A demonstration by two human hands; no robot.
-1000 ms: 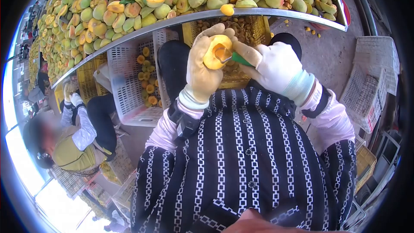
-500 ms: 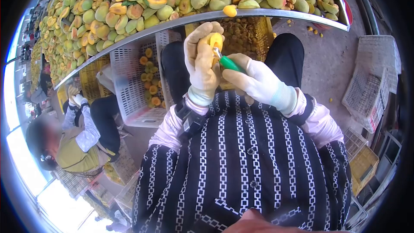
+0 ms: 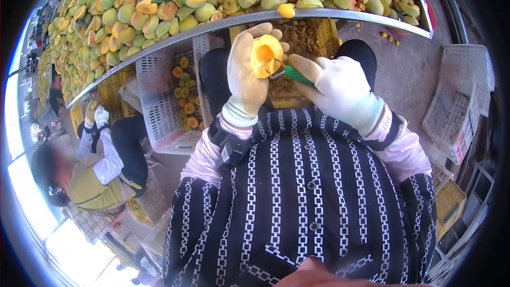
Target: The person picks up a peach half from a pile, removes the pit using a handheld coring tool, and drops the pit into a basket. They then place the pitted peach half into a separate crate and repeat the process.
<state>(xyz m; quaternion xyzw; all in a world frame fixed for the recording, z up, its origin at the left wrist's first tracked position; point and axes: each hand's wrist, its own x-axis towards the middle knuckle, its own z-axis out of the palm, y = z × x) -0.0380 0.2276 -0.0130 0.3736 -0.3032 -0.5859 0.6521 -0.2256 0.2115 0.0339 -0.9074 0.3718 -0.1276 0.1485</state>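
My gloved left hand (image 3: 240, 74) is wrapped round a yellow-orange peach half (image 3: 258, 59), its cut face and the hollow in its middle turned up toward me. In my gloved right hand (image 3: 342, 90) is a pitting tool with a green handle (image 3: 298, 75). The tool's curved metal end meets the lower right edge of the peach half. Above both hands, a heap of halved peaches (image 3: 127, 18) fills a metal-edged table (image 3: 180, 35). One small yellow piece of fruit (image 3: 286, 10) sits on the table's rim.
Under the table, a yellow crate (image 3: 332, 37) holds brownish pits or scraps. A white crate (image 3: 154, 103) with peach halves stands left of my legs. Stacked white crates (image 3: 462, 74) are on the right. Farther left, a co-worker (image 3: 101, 186) sits with gloved hands raised.
My left hand has turned the peach half so its hollow faces up. The tool has moved from its middle to the lower edge, and my right hand has shifted slightly right.
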